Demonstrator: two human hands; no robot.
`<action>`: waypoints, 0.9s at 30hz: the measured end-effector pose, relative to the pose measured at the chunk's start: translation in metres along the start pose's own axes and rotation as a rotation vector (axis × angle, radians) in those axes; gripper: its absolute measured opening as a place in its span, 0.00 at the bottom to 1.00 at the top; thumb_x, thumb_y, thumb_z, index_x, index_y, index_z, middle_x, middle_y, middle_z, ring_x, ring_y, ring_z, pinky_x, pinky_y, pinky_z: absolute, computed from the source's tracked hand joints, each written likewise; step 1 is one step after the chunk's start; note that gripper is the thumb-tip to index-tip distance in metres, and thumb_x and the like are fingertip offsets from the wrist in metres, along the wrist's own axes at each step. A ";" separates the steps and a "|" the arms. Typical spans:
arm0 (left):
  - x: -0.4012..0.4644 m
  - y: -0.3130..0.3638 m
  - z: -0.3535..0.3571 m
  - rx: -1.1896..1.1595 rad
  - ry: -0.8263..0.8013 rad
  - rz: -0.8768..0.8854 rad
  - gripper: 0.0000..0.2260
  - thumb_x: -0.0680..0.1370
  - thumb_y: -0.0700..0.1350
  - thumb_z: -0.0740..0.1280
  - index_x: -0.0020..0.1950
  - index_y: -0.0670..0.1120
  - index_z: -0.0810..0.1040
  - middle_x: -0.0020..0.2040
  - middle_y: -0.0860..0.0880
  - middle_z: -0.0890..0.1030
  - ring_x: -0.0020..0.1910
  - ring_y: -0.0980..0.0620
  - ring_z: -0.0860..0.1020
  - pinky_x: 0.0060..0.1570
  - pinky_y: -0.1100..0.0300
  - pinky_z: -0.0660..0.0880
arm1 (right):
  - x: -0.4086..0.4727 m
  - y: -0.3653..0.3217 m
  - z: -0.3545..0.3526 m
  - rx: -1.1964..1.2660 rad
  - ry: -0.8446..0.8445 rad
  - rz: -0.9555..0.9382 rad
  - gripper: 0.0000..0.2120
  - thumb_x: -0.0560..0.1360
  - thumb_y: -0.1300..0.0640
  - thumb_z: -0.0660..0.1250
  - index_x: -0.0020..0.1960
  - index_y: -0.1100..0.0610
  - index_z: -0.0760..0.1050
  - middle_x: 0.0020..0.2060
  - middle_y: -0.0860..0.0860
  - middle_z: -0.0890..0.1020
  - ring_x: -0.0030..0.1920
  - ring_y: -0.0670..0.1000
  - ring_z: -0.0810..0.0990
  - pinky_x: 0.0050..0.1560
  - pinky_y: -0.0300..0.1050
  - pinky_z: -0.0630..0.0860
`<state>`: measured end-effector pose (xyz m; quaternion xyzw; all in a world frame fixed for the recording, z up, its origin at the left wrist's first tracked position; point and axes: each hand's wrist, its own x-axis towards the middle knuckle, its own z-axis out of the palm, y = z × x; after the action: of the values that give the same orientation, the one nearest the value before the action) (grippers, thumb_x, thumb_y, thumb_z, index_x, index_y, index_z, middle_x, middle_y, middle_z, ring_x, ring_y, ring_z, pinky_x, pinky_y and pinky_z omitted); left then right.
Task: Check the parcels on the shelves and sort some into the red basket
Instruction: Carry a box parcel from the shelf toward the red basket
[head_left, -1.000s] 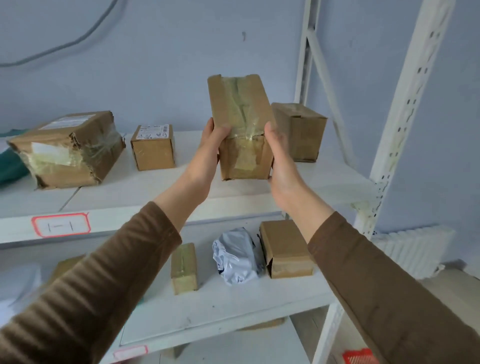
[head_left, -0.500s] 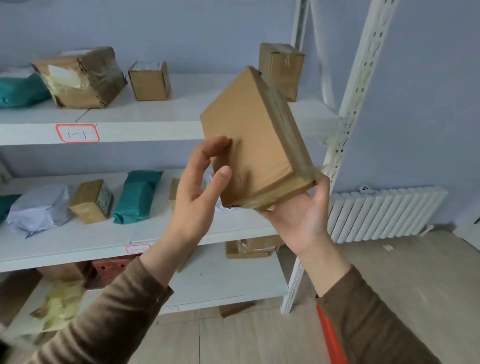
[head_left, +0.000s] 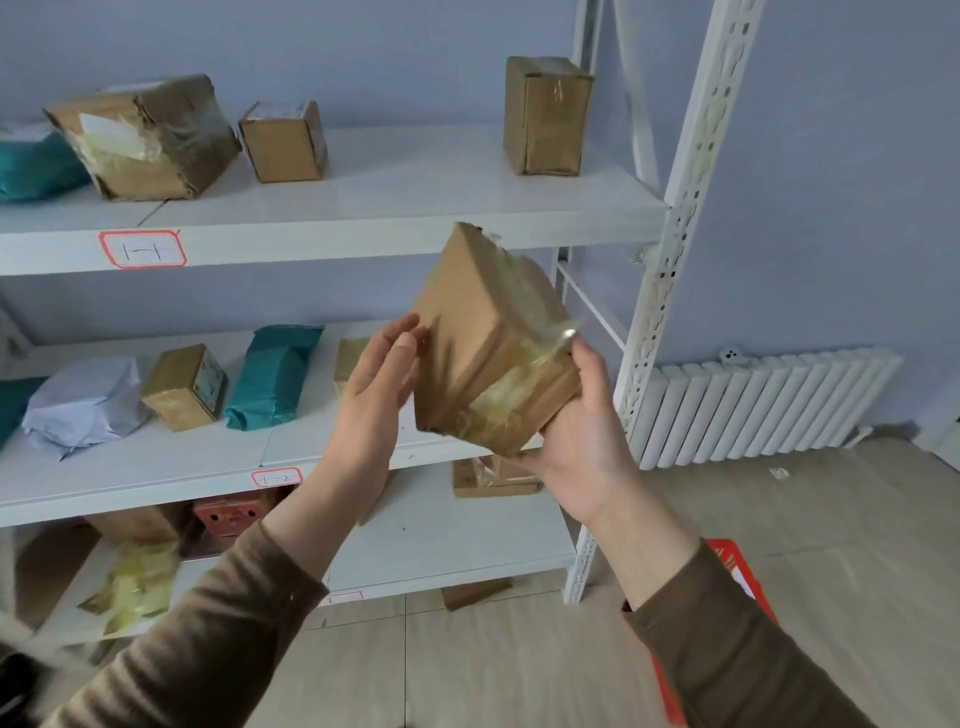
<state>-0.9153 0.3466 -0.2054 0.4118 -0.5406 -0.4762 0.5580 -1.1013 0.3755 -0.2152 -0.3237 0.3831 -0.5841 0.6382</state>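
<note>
A brown cardboard parcel (head_left: 488, 343) wrapped in clear tape is tilted in front of the white shelves (head_left: 395, 208). My right hand (head_left: 582, 436) cups its lower end from beneath and grips it. My left hand (head_left: 379, 384) is flat against the parcel's left face, fingers straight. The red basket (head_left: 737, 571) stands on the floor at the lower right, mostly hidden behind my right sleeve.
The top shelf holds a crumpled big box (head_left: 150, 140), a small box (head_left: 283, 143), a tall box (head_left: 548, 117) and a teal bag (head_left: 36, 166). On the middle shelf lie a grey bag (head_left: 85, 405), a small box (head_left: 184, 387) and a teal bag (head_left: 272, 376). A white radiator (head_left: 753, 410) lines the right wall.
The parcel left the top shelf and came down toward me. It has turned so that its taped end faces me, and my view has dropped to show the lower shelves.
</note>
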 end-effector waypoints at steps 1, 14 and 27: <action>0.002 -0.003 -0.003 -0.007 -0.021 -0.058 0.20 0.86 0.58 0.59 0.75 0.52 0.75 0.70 0.52 0.80 0.71 0.55 0.77 0.77 0.47 0.67 | -0.002 0.002 0.006 -0.103 0.045 -0.057 0.32 0.72 0.27 0.62 0.68 0.45 0.77 0.62 0.47 0.84 0.67 0.48 0.79 0.71 0.62 0.70; 0.013 -0.028 -0.018 -0.551 0.007 -0.426 0.27 0.88 0.56 0.50 0.54 0.51 0.90 0.59 0.43 0.87 0.54 0.45 0.88 0.44 0.50 0.86 | -0.002 0.032 0.025 -1.078 0.071 -0.761 0.30 0.77 0.32 0.61 0.74 0.46 0.71 0.81 0.42 0.59 0.80 0.45 0.53 0.76 0.41 0.56; 0.034 -0.044 -0.044 -0.399 -0.026 -0.225 0.18 0.87 0.53 0.53 0.68 0.47 0.76 0.56 0.47 0.88 0.52 0.48 0.87 0.43 0.54 0.85 | 0.031 0.036 -0.013 -0.489 -0.210 -0.146 0.30 0.77 0.52 0.74 0.76 0.45 0.67 0.66 0.45 0.82 0.68 0.47 0.79 0.76 0.58 0.68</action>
<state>-0.8768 0.3018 -0.2444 0.3450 -0.3935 -0.6380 0.5648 -1.0935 0.3487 -0.2562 -0.5536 0.4200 -0.4819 0.5337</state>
